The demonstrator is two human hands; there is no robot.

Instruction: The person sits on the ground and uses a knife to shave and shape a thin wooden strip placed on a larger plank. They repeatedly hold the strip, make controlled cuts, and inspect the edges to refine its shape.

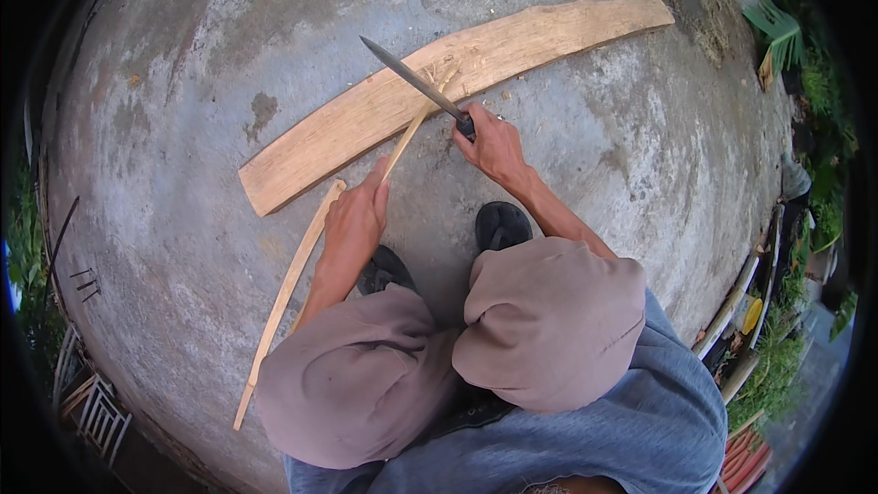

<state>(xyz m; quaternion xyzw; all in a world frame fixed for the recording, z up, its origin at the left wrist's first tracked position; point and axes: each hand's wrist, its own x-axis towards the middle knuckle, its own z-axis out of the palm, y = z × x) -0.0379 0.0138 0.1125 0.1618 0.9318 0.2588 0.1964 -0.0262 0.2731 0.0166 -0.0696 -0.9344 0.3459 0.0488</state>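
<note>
A: Left hand [357, 212], what've we got?
B: Fingers clamped on a thin wooden strip [410, 135]; we see it run far and right from the fist, its far end over the plank [558, 32].
A: Right hand [495, 148]?
B: Fingers wrapped round the dark handle of a knife [410, 75], blade pointing far left. It crosses the strip near its far end; we can't tell if the edge touches.
A: Plank placement?
B: Flat on the concrete floor [631, 165], beyond both hands, running from near left to far right. We spot shavings by the strip's tip.
A: Anything else?
B: A second strip [283, 302] left of the left hand, slanting nearer, plus dark sandals [503, 225] beyond the knees [553, 325].
</note>
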